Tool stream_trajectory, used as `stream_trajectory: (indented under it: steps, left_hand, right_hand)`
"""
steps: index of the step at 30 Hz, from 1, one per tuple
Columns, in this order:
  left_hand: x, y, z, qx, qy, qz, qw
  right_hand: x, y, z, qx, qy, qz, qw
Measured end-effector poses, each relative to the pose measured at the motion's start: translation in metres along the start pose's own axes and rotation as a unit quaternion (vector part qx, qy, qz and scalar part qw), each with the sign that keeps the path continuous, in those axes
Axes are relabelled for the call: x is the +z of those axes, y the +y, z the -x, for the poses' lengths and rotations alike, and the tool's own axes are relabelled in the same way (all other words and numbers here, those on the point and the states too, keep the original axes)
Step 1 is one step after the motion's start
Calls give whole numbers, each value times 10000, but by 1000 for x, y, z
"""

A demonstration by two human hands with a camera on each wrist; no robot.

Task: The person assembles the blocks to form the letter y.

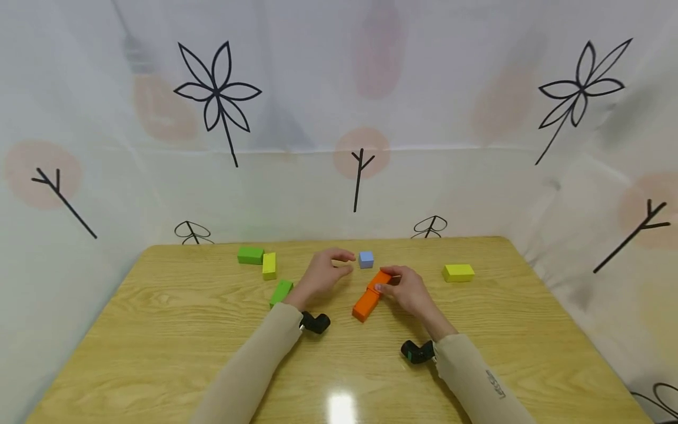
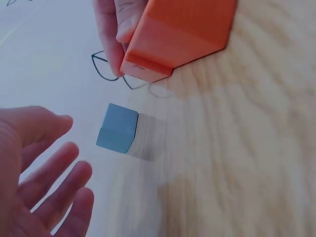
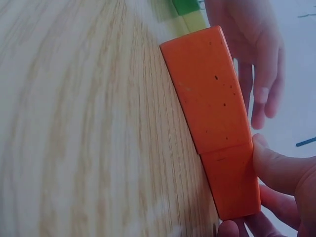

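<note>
Across the lower half of the head view, a yellow-brown tabletop [image 1: 159,353] shows streaky wood grain, smooth and glossy enough to throw back a white glare at bottom centre. In the right wrist view, the longer-looking oblong orange block [image 3: 202,89], right of centre, has a smooth, painted-looking face flecked with dark specks; the oblong orange block below it [image 3: 232,182] looks equally smooth. The small blue cube [image 2: 117,128], left of centre in the left wrist view, appears smooth and matt. The white printed backdrop [image 1: 296,194] looks like softly creased cloth.
</note>
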State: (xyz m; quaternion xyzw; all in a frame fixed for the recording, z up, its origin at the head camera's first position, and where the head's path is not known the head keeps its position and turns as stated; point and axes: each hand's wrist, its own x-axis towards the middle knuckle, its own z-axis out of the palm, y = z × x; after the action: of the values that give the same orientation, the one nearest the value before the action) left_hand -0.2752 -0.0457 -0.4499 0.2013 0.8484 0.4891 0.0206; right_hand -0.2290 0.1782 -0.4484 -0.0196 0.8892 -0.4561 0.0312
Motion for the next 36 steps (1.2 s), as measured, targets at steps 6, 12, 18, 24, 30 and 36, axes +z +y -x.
stream_trajectory:
  steps: [6,12,18,24,30,36]
  left_hand:
    - [9,1,-14,-91,221,-89,9997]
    - [23,1,-25,-142,408,-119,9990]
    - [31,1,-30,-246,458,-116,9986]
    - [34,0,-33,-277,458,-183,9984]
    - [34,1,-33,-336,496,-164,9981]
    - [32,-3,-33,-358,526,-83,9979]
  right_hand:
    - [1,0,-2,72,-26,-38,10000]
    - [0,1,-2,10,-32,-55,10000]
    - [-2,0,-2,31,-50,-98,9999]
    - [-2,0,-2,-35,-14,-157,9999]
    - [-2,2,-2,6,-12,-134,9999]
    - [-1,2,-2,34,-26,-86,10000]
